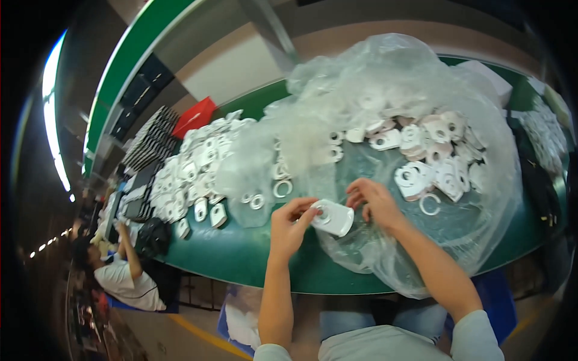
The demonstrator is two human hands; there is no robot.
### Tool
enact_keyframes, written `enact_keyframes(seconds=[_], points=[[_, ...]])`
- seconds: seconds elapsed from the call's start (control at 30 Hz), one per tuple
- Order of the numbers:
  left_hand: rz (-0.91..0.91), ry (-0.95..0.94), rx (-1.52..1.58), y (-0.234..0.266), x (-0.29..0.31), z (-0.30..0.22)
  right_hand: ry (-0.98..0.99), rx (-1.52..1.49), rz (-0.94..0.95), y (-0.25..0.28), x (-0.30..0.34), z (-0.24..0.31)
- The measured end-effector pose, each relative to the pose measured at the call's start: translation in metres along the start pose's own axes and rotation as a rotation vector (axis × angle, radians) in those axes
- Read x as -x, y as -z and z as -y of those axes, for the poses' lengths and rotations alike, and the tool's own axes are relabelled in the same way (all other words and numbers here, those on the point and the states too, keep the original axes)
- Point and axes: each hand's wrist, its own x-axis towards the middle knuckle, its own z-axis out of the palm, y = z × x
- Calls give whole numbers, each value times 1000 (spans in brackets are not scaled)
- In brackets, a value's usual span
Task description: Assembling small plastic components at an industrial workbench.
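Observation:
My left hand [292, 225] is closed on the left end of a white plastic housing [336, 219], with its thumb over the round part there. The housing is a flat piece with a rounded outline, held above the near part of the table. Just right of it is my right hand [374, 204], its fingers bent but apart and nothing seen in them. Under that hand spreads a large clear plastic bag [385, 265]. Many white parts with round holes [415, 177] lie heaped on the bag at right, beside a loose white ring [430, 204].
The green table [241, 256] carries another big heap of white parts [198, 159] at left. Two more rings [282, 189] [257, 201] lie mid-table. Beyond are a red bin [194, 117] and stacked dark trays [150, 138]. Another person [129, 277] sits at far left. A blue crate [232, 325] stands below.

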Motion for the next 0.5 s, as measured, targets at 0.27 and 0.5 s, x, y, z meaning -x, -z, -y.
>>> enact_keyframes(seconds=[0.27,0.5], points=[[-1004,-31,-65,219,56,72,30,52,10,-6,-2,1],[-1075,0,-190,285,20,94,37,52,25,-9,-1,2]])
